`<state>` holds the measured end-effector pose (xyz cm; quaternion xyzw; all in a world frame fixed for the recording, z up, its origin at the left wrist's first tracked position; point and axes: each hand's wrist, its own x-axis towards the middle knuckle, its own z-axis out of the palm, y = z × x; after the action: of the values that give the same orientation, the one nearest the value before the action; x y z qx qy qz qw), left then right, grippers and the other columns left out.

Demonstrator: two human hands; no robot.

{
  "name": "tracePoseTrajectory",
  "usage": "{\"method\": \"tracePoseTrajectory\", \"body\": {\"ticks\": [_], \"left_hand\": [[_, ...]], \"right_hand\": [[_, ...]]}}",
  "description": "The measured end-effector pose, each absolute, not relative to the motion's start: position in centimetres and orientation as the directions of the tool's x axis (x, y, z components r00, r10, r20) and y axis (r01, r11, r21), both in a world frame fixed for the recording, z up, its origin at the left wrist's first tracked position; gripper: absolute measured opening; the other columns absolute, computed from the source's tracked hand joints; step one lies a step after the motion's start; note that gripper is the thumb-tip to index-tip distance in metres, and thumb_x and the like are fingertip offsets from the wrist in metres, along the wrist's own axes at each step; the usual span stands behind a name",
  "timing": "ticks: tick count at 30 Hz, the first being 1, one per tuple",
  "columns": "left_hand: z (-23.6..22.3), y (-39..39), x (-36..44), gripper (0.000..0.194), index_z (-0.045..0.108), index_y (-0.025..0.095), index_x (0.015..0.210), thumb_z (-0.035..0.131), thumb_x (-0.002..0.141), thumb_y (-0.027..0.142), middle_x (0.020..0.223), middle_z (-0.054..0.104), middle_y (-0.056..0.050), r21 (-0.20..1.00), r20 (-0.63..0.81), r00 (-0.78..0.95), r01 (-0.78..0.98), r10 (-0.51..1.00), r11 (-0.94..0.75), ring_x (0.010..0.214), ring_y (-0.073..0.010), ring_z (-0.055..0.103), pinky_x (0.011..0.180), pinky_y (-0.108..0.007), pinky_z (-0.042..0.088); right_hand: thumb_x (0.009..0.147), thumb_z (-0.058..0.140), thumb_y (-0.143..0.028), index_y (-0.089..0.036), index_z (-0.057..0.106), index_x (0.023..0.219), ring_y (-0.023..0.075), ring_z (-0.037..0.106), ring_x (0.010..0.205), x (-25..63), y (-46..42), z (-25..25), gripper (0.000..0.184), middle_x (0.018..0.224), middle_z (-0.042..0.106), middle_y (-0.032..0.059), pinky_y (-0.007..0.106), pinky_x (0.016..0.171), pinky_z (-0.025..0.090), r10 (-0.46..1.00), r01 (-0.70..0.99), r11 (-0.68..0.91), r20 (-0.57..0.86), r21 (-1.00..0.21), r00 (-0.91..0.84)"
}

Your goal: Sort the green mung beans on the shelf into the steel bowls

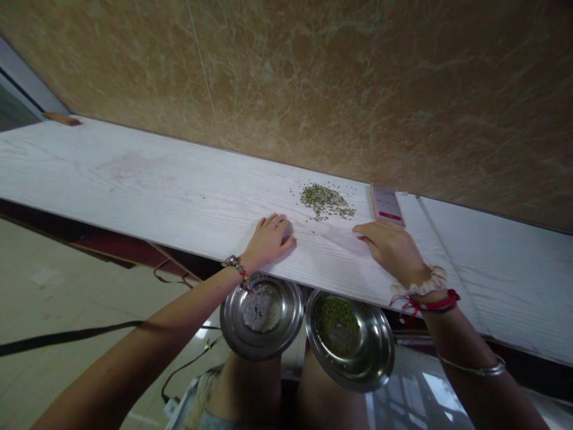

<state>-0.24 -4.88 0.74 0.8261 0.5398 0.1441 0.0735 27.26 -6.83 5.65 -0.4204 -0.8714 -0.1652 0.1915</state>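
A scattered heap of small green beans, like mung beans [321, 200], lies on the white wood-grain counter [201, 197]. Just in front and to the left of the heap, my left hand [271, 240] rests on the counter, its fingers slightly bent and the thumb apart, holding nothing I can see. My right hand [394, 249] is right of the beans, its thumb and fingertips pressed together; whatever is in the pinch is too faint to make out. Below the counter edge, one steel bowl [233, 316] holds white grains with some dark specks. Another steel bowl [378, 352] contains green beans.
A phone [388, 206] with a lit screen lies behind my right hand. A brown marbled wall [286, 77] borders the counter's back edge. Both bowls sit over my legs. A dark strap [80, 335] and a cable [188, 364] run along the left side.
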Motion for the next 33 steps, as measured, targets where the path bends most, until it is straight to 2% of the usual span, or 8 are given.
{"method": "tracePoseTrajectory", "body": {"ticks": [7,13,20,27,33], "left_hand": [[0.8,-4.9,-0.3,0.042,0.055,0.012,0.127,0.048,0.091,0.033,0.143,0.051,-0.016,0.267,0.157,0.372,0.876,0.915,-0.402,0.137,-0.0296,0.041,0.114,-0.048,0.031],[0.5,-4.8,-0.4,0.040,0.056,0.015,0.125,0.047,0.091,0.034,0.142,0.052,-0.014,0.272,0.177,0.380,0.868,0.908,-0.416,0.136,-0.0294,0.041,0.113,-0.049,0.032],[0.8,-4.9,-0.3,0.042,0.055,0.011,0.126,0.047,0.091,0.033,0.143,0.051,-0.017,0.266,0.151,0.381,0.873,0.912,-0.408,0.137,-0.0310,0.040,0.113,-0.050,0.031],[0.9,-4.9,-0.2,0.045,0.054,0.008,0.128,0.047,0.091,0.032,0.144,0.050,-0.018,0.270,0.130,0.379,0.876,0.916,-0.401,0.138,-0.0313,0.039,0.115,-0.049,0.029],[0.9,-4.5,-0.7,0.055,0.054,0.010,0.128,0.056,0.085,0.044,0.147,0.045,-0.020,0.262,0.099,0.438,0.855,0.894,-0.448,0.139,-0.0353,0.037,0.114,-0.053,0.029]], "right_hand": [[0.089,0.046,-0.008,-0.017,0.070,0.095,0.0184,0.067,0.078,26.3,-7.6,5.4,0.026,0.086,0.076,0.0062,0.030,0.071,0.045,0.634,0.777,0.604,0.483,0.179,-0.604],[0.089,0.045,-0.006,-0.017,0.068,0.090,0.0161,0.066,0.074,26.4,-9.5,5.9,0.026,0.081,0.075,0.0044,0.028,0.069,0.045,0.531,0.708,0.677,0.532,0.203,-0.660],[0.089,0.046,-0.007,-0.017,0.067,0.095,0.0177,0.067,0.081,26.6,-9.6,5.6,0.024,0.085,0.075,0.0054,0.030,0.074,0.046,0.559,0.762,0.628,0.588,0.161,-0.585],[0.089,0.045,-0.005,-0.018,0.066,0.092,0.0162,0.066,0.082,26.3,-9.5,5.1,0.025,0.088,0.075,0.0044,0.031,0.077,0.046,0.522,0.662,0.743,0.533,0.100,-0.666],[0.091,0.044,-0.008,-0.018,0.065,0.092,0.0154,0.066,0.082,27.4,-10.2,5.6,0.023,0.087,0.075,0.0036,0.031,0.079,0.047,0.476,0.637,0.763,0.569,0.111,-0.670]]}}
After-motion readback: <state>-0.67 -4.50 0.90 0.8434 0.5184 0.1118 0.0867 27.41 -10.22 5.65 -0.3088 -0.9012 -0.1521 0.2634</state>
